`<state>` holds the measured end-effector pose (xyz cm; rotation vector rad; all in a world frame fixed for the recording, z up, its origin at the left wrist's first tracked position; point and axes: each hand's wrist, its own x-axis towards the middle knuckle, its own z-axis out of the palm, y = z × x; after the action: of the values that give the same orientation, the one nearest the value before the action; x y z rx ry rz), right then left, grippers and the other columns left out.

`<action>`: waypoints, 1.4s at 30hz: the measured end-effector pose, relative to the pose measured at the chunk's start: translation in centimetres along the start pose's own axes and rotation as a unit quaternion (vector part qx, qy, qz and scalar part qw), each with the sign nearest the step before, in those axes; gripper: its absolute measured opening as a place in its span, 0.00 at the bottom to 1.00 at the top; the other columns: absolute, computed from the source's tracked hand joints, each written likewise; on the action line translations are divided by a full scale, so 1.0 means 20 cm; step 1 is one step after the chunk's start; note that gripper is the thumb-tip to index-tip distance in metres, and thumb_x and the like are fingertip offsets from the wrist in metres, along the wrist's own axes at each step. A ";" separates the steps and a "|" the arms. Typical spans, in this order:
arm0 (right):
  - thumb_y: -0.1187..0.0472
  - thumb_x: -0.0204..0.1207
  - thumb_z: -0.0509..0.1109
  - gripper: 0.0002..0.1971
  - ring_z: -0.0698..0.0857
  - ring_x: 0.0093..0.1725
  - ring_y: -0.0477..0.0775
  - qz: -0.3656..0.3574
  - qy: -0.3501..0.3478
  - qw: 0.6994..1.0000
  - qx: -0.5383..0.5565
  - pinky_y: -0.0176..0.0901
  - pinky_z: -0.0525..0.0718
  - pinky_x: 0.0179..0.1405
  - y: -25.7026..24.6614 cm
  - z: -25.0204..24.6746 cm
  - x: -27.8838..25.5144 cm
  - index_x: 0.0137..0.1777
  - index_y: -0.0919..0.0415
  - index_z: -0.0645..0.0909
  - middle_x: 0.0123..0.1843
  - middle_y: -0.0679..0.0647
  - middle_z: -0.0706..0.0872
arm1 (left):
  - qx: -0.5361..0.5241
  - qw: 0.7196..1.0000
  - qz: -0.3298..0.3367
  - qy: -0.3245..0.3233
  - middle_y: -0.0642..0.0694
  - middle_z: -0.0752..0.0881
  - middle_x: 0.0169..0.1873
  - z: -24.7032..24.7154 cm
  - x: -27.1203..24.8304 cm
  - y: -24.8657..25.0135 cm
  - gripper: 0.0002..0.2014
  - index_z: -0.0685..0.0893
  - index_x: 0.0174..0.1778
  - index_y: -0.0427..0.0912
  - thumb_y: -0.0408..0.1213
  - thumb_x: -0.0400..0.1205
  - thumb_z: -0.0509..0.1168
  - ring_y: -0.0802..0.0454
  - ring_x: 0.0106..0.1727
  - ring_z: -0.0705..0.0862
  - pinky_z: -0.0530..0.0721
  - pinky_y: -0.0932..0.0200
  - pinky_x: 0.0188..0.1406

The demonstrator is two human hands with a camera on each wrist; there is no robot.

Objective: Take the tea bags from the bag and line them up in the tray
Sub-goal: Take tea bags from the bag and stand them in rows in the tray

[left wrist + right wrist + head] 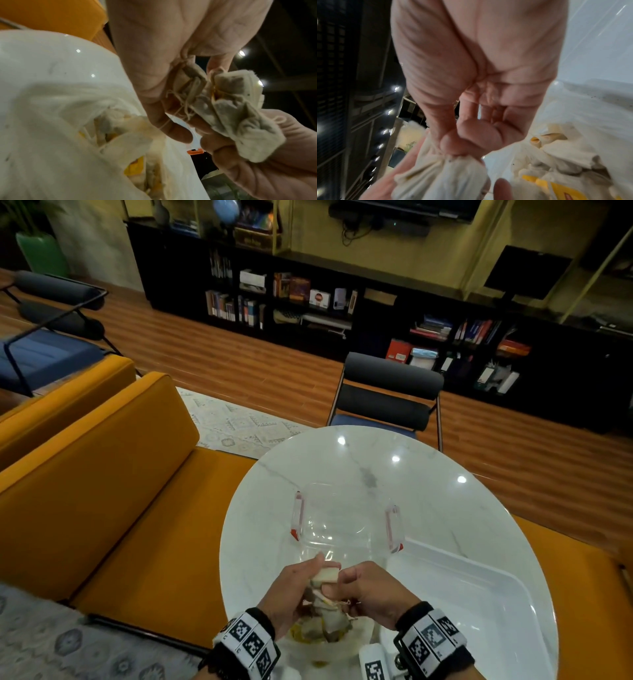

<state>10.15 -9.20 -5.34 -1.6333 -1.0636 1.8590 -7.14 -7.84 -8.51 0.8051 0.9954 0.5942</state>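
Both hands work low over the near edge of the table, above an open white plastic bag (317, 637) with more tea bags and yellow tags inside (109, 129). My left hand (313, 577) holds a clump of pale tea bags (236, 112) with tangled strings. My right hand (337, 582) pinches one tea bag of that clump (453, 170) between thumb and fingers. One tea bag (325, 575) sticks up between the hands. A translucent white tray (486, 587) lies to the right with nothing visible in it.
A clear container (310, 498) with red-tipped latches stands just beyond the hands on the round white marble table (428, 474). An orange sofa (120, 491) runs along the left. A dark chair (390, 392) stands at the far side.
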 end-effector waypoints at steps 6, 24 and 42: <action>0.59 0.67 0.84 0.22 0.80 0.31 0.51 -0.050 0.032 0.998 0.001 0.40 0.78 0.32 0.00 0.05 0.01 0.49 0.79 0.85 0.39 0.62 0.84 | -0.112 0.991 -0.068 0.025 0.30 0.88 0.61 -0.01 0.03 -0.02 0.42 0.90 0.64 0.41 0.74 0.80 0.51 0.33 0.61 0.87 0.81 0.38 0.68; 0.63 0.69 0.81 0.19 0.76 0.27 0.48 -0.157 0.053 0.985 0.040 0.37 0.74 0.29 -0.26 -0.03 -0.13 0.53 0.79 0.86 0.37 0.60 0.83 | -0.090 0.993 -0.039 -0.068 0.24 0.87 0.59 0.01 -0.01 0.09 0.44 0.89 0.64 0.41 0.75 0.80 0.46 0.28 0.56 0.86 0.87 0.42 0.52; 0.62 0.66 0.80 0.15 0.74 0.28 0.49 -0.167 0.023 0.984 0.053 0.36 0.73 0.30 -0.27 -0.07 -0.21 0.53 0.68 0.91 0.37 0.55 0.87 | -0.200 0.971 -0.110 -0.066 0.34 0.80 0.52 -0.01 -0.01 0.04 0.52 0.77 0.77 0.37 0.80 0.72 0.59 0.43 0.37 0.80 0.78 0.54 0.34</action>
<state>11.41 -8.73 1.56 -1.3350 -1.1200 1.6211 -7.47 -7.54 -7.84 0.3650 0.7929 0.5192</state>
